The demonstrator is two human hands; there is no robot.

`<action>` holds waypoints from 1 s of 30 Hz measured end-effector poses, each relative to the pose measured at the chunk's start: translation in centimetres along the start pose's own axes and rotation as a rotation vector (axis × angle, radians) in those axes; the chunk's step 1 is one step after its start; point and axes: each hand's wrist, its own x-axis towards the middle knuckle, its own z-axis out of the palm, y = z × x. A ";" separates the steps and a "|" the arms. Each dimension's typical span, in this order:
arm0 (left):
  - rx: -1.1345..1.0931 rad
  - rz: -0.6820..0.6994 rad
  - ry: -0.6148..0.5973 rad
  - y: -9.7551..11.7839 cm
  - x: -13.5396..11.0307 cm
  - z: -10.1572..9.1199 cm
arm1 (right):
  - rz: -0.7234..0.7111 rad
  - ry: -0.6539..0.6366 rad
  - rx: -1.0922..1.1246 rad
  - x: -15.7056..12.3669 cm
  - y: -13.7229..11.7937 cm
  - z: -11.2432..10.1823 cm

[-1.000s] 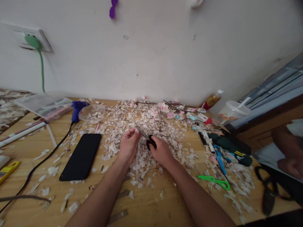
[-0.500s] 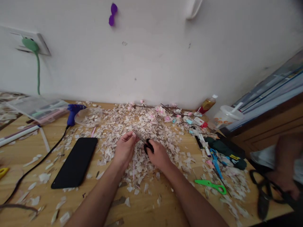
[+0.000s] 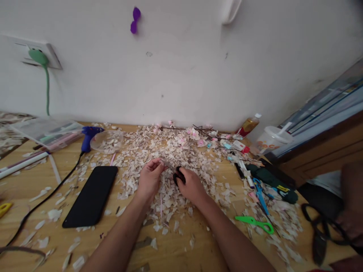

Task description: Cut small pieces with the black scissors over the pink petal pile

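Observation:
My right hand [image 3: 192,186] is closed around the black handles of a pair of scissors [image 3: 178,175], whose blades point up and left toward my left hand. My left hand [image 3: 149,178] has its fingers curled in a pinch right at the blade tips; what it pinches is too small to make out. Both hands hover over a thick heap of pale paper scraps [image 3: 170,151] spread over the wooden table [image 3: 176,245]. A thin pink strip [image 3: 160,202] lies under my left wrist.
A black phone [image 3: 91,195] lies to the left, with a blue glue gun [image 3: 88,136] and a clear bowl [image 3: 107,140] behind it. Green scissors [image 3: 254,223], blue scissors [image 3: 259,192], a bottle [image 3: 248,126] and a lidded cup [image 3: 270,139] are on the right. Another person's hand [image 3: 351,223] holds black scissors [image 3: 319,236] at far right.
My hands and scissors stay almost in place over the scraps; the view has shifted slightly. The other person's hand at far right has moved with the black scissors.

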 end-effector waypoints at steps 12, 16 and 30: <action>-0.206 -0.200 0.018 0.2 -0.7 0.2 | 0.017 0.012 0.017 -0.1 -0.2 0.2; -0.026 -0.106 -0.014 0.2 -0.1 -0.3 | 0.020 -0.006 0.014 -0.1 -0.1 0.1; 0.077 -0.147 -0.030 0.4 0.2 -0.6 | 0.021 0.000 -0.024 0.2 0.2 0.1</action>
